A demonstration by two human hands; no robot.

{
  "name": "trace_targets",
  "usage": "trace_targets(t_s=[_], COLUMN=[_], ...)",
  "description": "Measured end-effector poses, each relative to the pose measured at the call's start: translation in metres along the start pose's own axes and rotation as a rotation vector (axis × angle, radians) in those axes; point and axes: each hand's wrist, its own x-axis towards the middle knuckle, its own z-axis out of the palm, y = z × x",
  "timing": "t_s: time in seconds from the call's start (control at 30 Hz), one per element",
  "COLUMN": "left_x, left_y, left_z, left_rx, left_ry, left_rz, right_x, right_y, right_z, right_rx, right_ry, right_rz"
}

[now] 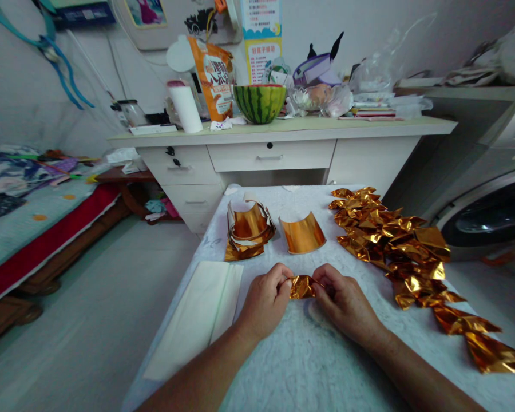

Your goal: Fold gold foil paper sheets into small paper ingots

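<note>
My left hand (268, 294) pinches the left end of a small piece of gold foil (302, 286). The right end of that foil is between the closed fingers of my right hand (341, 300). It is creased and hangs just over the cloth-covered table. Beyond my hands lies one curved gold foil sheet (302, 233). Left of it is a curled stack of gold foil sheets (249, 226) with pale layers showing. A heap of folded gold foil pieces (381, 234) spreads along the table's right side.
White paper sheets (197, 315) lie at the table's left edge. Behind the table stands a white desk (274, 154) bearing half a watermelon (260, 103), an orange snack bag (214, 80) and a paper roll (184, 107). A washing machine (489, 189) is at right, a bed (38, 223) at left.
</note>
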Motion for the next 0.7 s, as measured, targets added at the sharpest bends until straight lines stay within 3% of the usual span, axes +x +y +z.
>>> trace_targets(t_s=[0.4, 0.7], left_x=[-0.001, -0.0016], left_y=[0.0023, 0.0019], left_z=[-0.0004, 0.0003], left_rx=[0.024, 0.011], left_ry=[-0.048, 0.003], left_rz=[0.026, -0.042], right_x=[0.0002, -0.001], right_y=[-0.0013, -0.0018], right_z=[-0.0013, -0.0014], right_rx=[-0.041, -0.009], right_ry=[0.001, 0.025], right_rz=[0.0, -0.019])
